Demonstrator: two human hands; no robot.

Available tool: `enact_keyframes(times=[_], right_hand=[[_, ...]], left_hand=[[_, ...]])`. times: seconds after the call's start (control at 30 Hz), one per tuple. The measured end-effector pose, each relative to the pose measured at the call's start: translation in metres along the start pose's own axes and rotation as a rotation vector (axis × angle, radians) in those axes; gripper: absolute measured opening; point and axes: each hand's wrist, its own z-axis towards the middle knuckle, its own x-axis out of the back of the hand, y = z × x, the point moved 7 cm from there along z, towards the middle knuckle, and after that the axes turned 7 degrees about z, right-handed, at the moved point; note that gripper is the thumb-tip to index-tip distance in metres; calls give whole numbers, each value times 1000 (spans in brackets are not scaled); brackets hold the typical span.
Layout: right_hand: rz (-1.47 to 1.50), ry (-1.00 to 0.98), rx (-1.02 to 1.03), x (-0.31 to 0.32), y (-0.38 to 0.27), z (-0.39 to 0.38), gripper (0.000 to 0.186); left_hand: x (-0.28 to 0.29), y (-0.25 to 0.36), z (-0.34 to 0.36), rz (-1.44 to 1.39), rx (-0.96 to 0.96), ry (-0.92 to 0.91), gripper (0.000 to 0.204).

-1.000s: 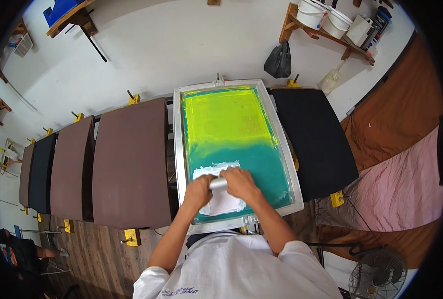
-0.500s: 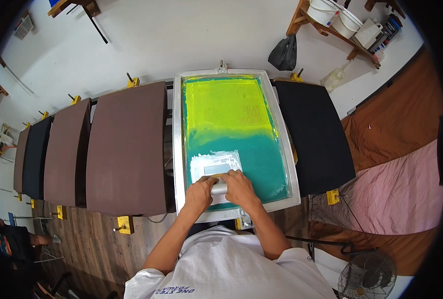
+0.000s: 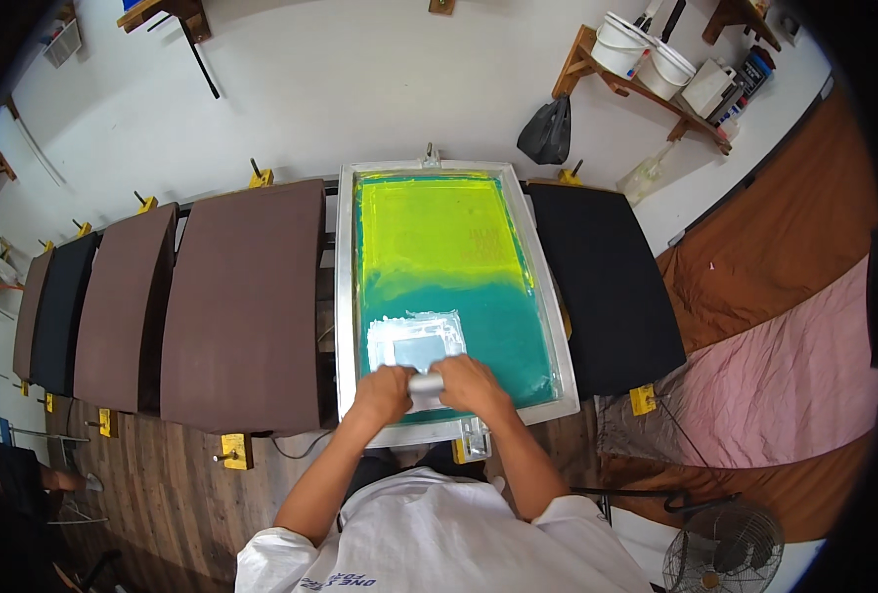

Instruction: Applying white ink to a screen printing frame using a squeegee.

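Observation:
A screen printing frame [image 3: 555, 321] with a silver rim lies in front of me, its mesh yellow-green at the far end and teal nearer. White ink [image 3: 414, 326] covers a patch at the near left of the mesh, around a paler rectangle. At the near end of that patch, a squeegee [image 3: 426, 387] with a pale grip is held between my hands. My left hand [image 3: 384, 393] closes round its left end, and my right hand [image 3: 470, 383] round its right end. Fingers are slightly blurred, and the squeegee's blade is hidden beneath the hands.
Brown-covered pallets [image 3: 243, 306] stand in a row to the left, a black-covered pallet [image 3: 605, 287] to the right. Yellow clamps [image 3: 233, 452] stick out at their ends. A wall shelf [image 3: 647, 84] holds white buckets; a black bag [image 3: 546, 131] hangs below. A fan [image 3: 723, 553] stands lower right.
Both hands have drawn the squeegee toward my body, uncovering more of the pale rectangle in the white ink. The whole view has shifted slightly.

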Motion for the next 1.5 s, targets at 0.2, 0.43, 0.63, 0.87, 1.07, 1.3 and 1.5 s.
enact_keyframes(times=[0.2,0.43,0.63,0.87,1.07,1.3,1.5], right_hand=[[-99,224,94,-27,8,0,51],[9,177,77,-31,-15,-66,52],[-78,136,39,1,-13,-1,39],[-76,188,49,1,3,34,34],[-36,214,46,-13,3,9,35],[-10,216,2,-33,-4,-35,42],[-5,235,-18,-39,-9,-58,48]], left_hand=[[-13,-6,-10,-74,-101,393,52],[-24,26,-69,-32,-110,278,45],[4,-6,-7,-85,-77,318,33],[0,-24,27,-102,-51,278,42],[-12,-11,4,-103,-41,285,41],[-30,3,-34,-87,-99,342,33],[-34,14,-54,-116,-94,295,38]])
